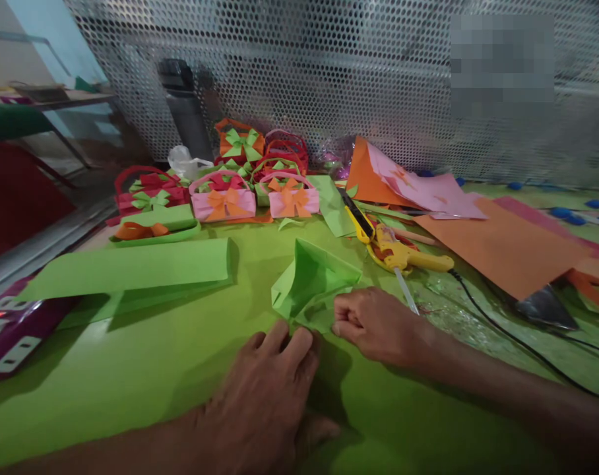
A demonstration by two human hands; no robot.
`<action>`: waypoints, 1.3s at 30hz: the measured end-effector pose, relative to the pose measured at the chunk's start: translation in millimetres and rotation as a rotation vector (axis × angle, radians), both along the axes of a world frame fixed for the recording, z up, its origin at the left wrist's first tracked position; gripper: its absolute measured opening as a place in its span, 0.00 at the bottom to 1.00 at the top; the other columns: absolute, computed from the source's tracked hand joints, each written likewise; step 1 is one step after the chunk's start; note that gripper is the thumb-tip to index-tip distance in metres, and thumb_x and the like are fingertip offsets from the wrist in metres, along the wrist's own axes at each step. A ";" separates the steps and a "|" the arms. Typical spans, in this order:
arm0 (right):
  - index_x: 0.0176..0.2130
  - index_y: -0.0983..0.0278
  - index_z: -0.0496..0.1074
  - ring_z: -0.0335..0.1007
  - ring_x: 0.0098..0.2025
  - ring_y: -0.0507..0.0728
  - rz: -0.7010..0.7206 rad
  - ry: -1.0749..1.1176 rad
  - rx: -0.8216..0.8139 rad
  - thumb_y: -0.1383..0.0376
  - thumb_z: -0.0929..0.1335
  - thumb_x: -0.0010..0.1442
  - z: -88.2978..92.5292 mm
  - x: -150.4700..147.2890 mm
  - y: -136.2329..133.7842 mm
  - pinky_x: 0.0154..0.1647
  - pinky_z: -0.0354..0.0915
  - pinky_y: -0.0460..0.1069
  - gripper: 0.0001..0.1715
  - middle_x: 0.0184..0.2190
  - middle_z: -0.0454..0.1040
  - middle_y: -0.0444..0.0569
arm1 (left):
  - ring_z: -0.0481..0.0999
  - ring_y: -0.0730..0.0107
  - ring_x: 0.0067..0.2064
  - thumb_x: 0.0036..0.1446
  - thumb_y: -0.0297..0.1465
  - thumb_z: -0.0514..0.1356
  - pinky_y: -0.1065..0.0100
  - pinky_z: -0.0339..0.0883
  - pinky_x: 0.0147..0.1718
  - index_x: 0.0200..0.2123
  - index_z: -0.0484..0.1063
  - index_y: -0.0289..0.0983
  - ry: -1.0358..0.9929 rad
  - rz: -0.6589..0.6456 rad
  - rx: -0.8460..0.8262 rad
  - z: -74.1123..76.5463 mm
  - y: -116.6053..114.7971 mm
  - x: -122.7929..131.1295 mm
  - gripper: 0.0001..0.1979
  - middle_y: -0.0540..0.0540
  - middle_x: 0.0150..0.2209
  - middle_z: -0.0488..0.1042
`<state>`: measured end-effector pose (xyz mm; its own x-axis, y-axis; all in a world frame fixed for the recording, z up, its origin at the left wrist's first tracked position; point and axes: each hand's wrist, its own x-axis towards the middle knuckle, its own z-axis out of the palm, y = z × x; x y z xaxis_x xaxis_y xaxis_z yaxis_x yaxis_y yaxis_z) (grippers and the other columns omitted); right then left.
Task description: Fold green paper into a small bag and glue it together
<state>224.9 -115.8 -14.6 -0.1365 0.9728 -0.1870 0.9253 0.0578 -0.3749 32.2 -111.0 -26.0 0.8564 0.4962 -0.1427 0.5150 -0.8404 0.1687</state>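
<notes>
A folded green paper piece (312, 280) lies on the green table (146, 369), partly standing up like an open pocket. My left hand (270, 389) lies flat on the table, its fingers stretched out and pressing the paper's near edge. My right hand (373, 323) is curled, its fingers pinching the paper's right corner. Just behind my right hand lies a yellow glue gun (403, 254) with its black cord (507, 330) running off to the right.
Several small paper baskets with bows (225, 198) stand at the back. A long green paper strip (126, 267) lies at the left. Orange (502, 247) and pink sheets (418, 188), a yellow cutter (356, 221) and a perforated metal screen (329, 72) are behind.
</notes>
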 end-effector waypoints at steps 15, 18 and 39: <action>0.30 0.63 0.64 0.63 0.20 0.53 0.250 -0.403 0.310 0.71 0.64 0.54 -4.1 -22.6 -16.3 0.20 0.39 0.48 0.03 0.23 0.71 0.45 | 0.65 0.51 0.41 0.52 0.52 0.53 0.49 0.64 0.38 0.46 0.70 0.33 -0.037 0.033 0.015 5.6 -7.9 5.8 0.30 0.39 0.43 0.67; 0.30 0.64 0.63 0.63 0.20 0.55 0.405 -0.555 0.413 0.76 0.63 0.50 -3.7 -17.6 -22.2 0.19 0.40 0.49 0.08 0.23 0.69 0.46 | 0.65 0.52 0.40 0.52 0.53 0.52 0.50 0.64 0.37 0.43 0.72 0.33 -0.032 0.019 0.013 6.2 -7.4 3.7 0.29 0.40 0.41 0.68; 0.30 0.69 0.69 0.60 0.22 0.53 0.867 -0.604 0.782 0.73 0.61 0.58 -6.9 0.6 -15.7 0.22 0.46 0.51 0.08 0.20 0.68 0.48 | 0.64 0.56 0.39 0.48 0.51 0.58 0.53 0.63 0.37 0.32 0.75 0.33 -0.107 0.064 -0.021 5.8 -6.4 3.9 0.25 0.42 0.38 0.68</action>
<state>225.5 -131.5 -21.5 -0.8616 0.4904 0.1306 0.4868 0.7259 0.4860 36.1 -117.3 -20.3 0.8339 0.5483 -0.0634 0.5458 -0.8019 0.2430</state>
